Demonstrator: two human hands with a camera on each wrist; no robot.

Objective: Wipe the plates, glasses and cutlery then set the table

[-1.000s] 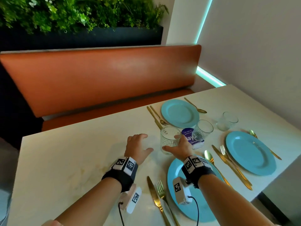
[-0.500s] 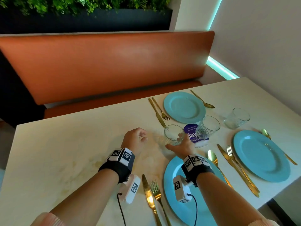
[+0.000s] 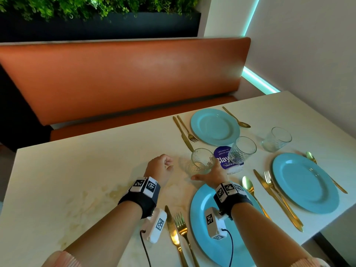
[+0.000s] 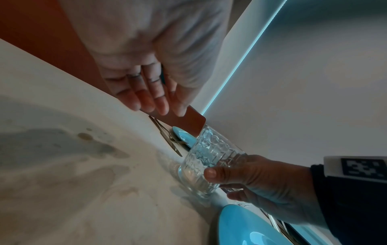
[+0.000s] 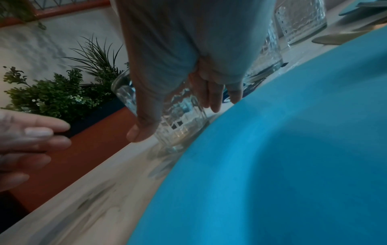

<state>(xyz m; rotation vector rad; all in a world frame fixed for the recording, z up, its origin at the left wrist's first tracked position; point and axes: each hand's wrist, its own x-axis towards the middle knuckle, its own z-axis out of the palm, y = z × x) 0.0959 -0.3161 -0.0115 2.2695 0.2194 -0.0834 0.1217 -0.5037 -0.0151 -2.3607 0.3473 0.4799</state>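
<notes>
A clear patterned glass (image 3: 201, 160) (image 4: 209, 157) (image 5: 178, 119) stands on the white table (image 3: 77, 180), just beyond the near blue plate (image 3: 202, 218). My right hand (image 3: 212, 175) (image 4: 261, 179) grips it low down, thumb on its left side and fingers on its right. My left hand (image 3: 159, 166) (image 4: 146, 96) rests on the table left of the glass, fingers curled, holding nothing. A gold knife (image 3: 172, 226) and fork (image 3: 183, 228) lie left of the near plate, and a gold spoon (image 3: 248, 186) lies to its right.
Two more glasses (image 3: 242, 150) (image 3: 277, 138) stand by a purple card (image 3: 224, 158). Set blue plates with gold cutlery lie at the far side (image 3: 214, 127) and the right (image 3: 305, 182). A brownish stain (image 3: 86, 205) marks the table's left. An orange bench (image 3: 115, 78) runs behind.
My left hand has gone from flat and spread to curled beside the glass. My right hand has kept its grip on the glass in the same spot.
</notes>
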